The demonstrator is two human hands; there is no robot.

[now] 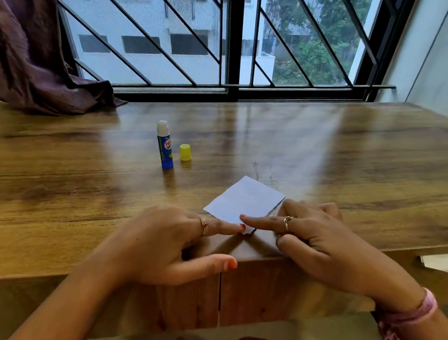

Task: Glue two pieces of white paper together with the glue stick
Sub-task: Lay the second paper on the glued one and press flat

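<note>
White paper (241, 202) lies flat near bench (68, 173) front edge. Left hand (162, 245) and right hand (320, 245) each press one straight forefinger on its near edge. Uncapped glue stick (165, 145) stands beside yellow cap (185, 152), behind.

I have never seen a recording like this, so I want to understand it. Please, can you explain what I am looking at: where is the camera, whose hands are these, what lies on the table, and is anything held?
There is no machine here. One camera sits on a person's head and looks forward and down, so you see that person's own two arms.

The left hand and the right hand each press an outstretched finger on a white paper lying near the front edge of a wooden table. Nothing is lifted or gripped.

Farther back stands a blue glue stick, uncapped, with its yellow cap beside it. Another white paper lies lower down on the right. Behind the table are a barred window and a purple curtain.
</note>
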